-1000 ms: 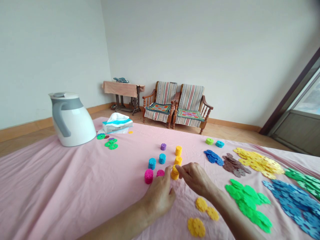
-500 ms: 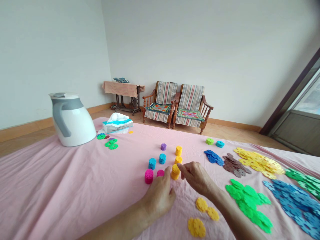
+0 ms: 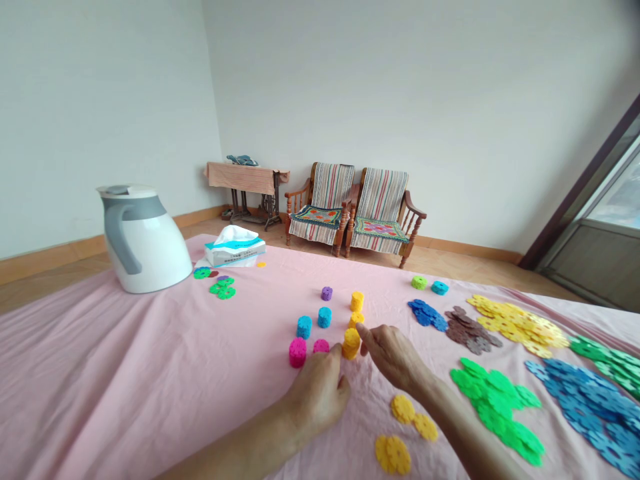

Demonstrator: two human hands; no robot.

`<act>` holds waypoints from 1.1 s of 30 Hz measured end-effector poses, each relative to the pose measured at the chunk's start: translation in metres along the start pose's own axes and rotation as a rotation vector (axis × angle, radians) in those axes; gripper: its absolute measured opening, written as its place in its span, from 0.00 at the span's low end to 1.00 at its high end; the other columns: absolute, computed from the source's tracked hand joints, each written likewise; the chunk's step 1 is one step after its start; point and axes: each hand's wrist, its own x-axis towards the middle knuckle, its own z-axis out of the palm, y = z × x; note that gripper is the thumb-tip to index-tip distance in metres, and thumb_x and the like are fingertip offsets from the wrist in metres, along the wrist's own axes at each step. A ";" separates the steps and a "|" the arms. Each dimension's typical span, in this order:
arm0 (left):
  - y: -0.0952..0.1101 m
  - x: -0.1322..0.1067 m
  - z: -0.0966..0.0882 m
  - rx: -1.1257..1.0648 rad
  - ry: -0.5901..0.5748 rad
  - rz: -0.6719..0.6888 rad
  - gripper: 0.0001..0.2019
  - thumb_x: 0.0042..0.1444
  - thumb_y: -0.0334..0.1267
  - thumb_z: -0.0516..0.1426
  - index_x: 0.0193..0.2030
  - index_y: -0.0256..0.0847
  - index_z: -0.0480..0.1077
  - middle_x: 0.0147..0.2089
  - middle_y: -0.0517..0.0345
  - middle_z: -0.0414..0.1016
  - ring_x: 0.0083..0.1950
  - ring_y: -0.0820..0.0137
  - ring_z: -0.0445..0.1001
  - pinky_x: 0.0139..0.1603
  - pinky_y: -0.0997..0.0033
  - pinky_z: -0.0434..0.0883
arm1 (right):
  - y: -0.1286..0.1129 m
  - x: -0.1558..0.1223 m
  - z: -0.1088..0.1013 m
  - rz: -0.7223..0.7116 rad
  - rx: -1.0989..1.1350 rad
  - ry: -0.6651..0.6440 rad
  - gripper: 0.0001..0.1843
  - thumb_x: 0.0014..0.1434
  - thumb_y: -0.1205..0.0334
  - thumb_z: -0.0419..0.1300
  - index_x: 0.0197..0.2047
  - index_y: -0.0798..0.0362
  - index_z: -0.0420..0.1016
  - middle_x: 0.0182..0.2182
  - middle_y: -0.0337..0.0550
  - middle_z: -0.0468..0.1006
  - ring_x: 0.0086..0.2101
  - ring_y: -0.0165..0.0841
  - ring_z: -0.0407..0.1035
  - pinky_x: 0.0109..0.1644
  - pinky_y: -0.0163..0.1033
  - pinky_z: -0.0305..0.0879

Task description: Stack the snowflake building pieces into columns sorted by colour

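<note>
- Because fingers flank it on two sides, the nearest yellow stack (image 3: 351, 343), standing mid-table (image 3: 240, 347) and well in from the far edge, could skew or tip under an uneven push.
- The left hand (image 3: 317, 390) has its fingertips at the stack's left side, the right hand (image 3: 393, 357) its bent fingers at the right; whether either pinches it, I cannot tell.
- The middle yellow stack (image 3: 357, 320) is just beyond, toward the far edge; a slipping right thumb could knock it.
- The partly hidden pink stack (image 3: 321, 346) sits by the left knuckles, where a sideways swing could topple it.
- Loose yellow discs (image 3: 403, 409) lie toward the near edge, beside the right forearm (image 3: 453, 413); a dragging arm could scatter them.
</note>
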 end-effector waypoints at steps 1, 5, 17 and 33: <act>0.000 0.000 0.000 -0.005 0.001 0.003 0.19 0.48 0.25 0.49 0.48 0.42 0.64 0.38 0.55 0.75 0.40 0.64 0.73 0.36 0.71 0.67 | 0.000 0.000 0.000 0.001 -0.001 -0.001 0.36 0.63 0.41 0.37 0.24 0.53 0.77 0.24 0.46 0.78 0.29 0.35 0.72 0.34 0.36 0.56; 0.000 0.000 0.000 -0.036 0.019 0.021 0.21 0.47 0.24 0.49 0.49 0.42 0.64 0.40 0.55 0.75 0.41 0.63 0.73 0.37 0.71 0.68 | -0.002 0.000 -0.001 0.005 -0.001 -0.010 0.36 0.63 0.42 0.37 0.24 0.54 0.77 0.23 0.46 0.78 0.28 0.34 0.72 0.33 0.35 0.56; -0.002 0.001 0.003 -0.084 0.041 0.032 0.23 0.45 0.24 0.49 0.49 0.40 0.65 0.34 0.55 0.75 0.33 0.65 0.73 0.32 0.72 0.66 | -0.004 -0.001 -0.001 0.010 0.001 -0.017 0.36 0.63 0.43 0.37 0.25 0.54 0.77 0.23 0.47 0.77 0.28 0.34 0.72 0.32 0.34 0.56; -0.001 0.000 0.005 -0.079 0.071 0.000 0.18 0.46 0.26 0.50 0.45 0.39 0.68 0.29 0.57 0.74 0.30 0.66 0.71 0.31 0.71 0.64 | 0.000 0.000 0.007 0.022 0.004 -0.023 0.36 0.63 0.42 0.38 0.23 0.56 0.77 0.20 0.47 0.75 0.24 0.32 0.70 0.30 0.33 0.56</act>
